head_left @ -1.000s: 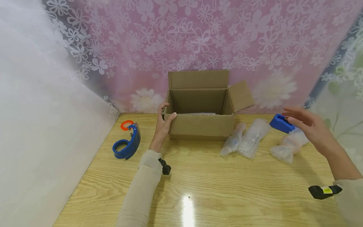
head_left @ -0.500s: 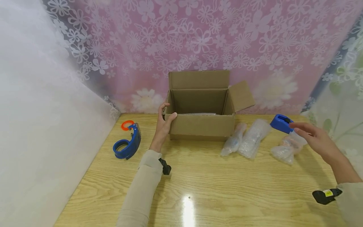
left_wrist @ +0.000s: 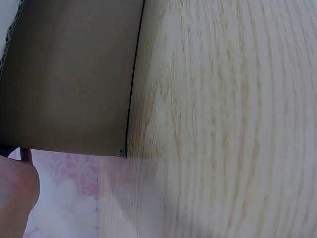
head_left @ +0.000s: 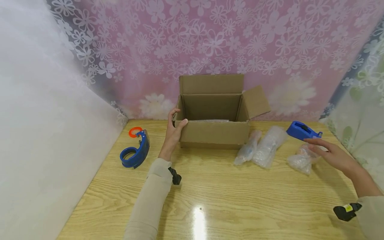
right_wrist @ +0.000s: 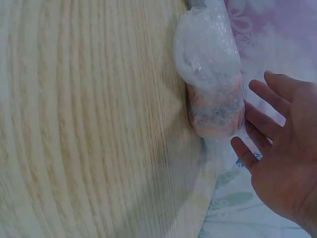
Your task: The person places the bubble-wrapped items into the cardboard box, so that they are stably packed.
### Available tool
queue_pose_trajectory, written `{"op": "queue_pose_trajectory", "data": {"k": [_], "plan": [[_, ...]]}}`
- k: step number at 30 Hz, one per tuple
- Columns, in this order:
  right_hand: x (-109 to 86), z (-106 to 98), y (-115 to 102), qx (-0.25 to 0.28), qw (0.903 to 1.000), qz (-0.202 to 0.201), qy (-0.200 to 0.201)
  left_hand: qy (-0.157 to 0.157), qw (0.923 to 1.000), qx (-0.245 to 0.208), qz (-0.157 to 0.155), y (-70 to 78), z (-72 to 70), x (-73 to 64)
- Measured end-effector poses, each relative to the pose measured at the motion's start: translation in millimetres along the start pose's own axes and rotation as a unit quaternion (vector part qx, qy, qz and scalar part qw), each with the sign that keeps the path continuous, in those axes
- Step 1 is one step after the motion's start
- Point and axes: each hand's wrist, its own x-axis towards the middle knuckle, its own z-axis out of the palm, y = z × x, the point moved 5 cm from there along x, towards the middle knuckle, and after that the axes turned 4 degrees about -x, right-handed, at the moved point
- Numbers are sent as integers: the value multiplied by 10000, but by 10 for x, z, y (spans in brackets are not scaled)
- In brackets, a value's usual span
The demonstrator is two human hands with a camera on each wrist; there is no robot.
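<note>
The cardboard box [head_left: 214, 133] is grasped at its near-left corner by our left hand [head_left: 173, 134]; clear plastic [head_left: 210, 120] shows inside behind its near wall, its back flap raised, its right flap angled outward. Well right of the box lies a bubble-wrapped bundle [head_left: 300, 163], our right hand [head_left: 337, 158] released beside it. We see tabletop [head_left: 240, 200] stretching before the box.

On the table [head_left: 228, 203], we find a box [head_left: 214, 133] — tape gun [head_left: 136, 156] left, two packets [head_left: 268, 148] right, a third packet [head_left: 300, 162] farther right, before a tape dispenser [head_left: 301, 130].
</note>
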Motion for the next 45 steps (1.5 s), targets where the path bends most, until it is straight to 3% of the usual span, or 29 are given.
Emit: {"op": "queue_pose_trajectory", "data": {"k": [8,12,16,22,28,34,39,45], "plan": [[-9,-14,-9,-624,9980,-76,2,100,9997,123,185,-85,-17,19],[-29,-51,5,-828,9963,94,-233,107,9995,170,253,-79,-10,19],[-58,-56,22,-887,9954,-30,-351,103,9996,159,208,-90,-13,23],[-135,-34,91,-884,9941,-626,63,-8,9999,70,112,-58,1,40],[-155,-19,170,-1157,9872,-1018,416,-54,10000,-38,58,122,30,-40],[-120,-25,191,-1526,9798,-1055,743,-12,10000,-49,41,204,44,-104],[-71,-35,176,-1843,9749,-843,919,39,10000,-46,26,192,45,-92],[-43,-14,241,-1972,9793,-6,460,-1,10000,-36,5,196,52,-90]]}}
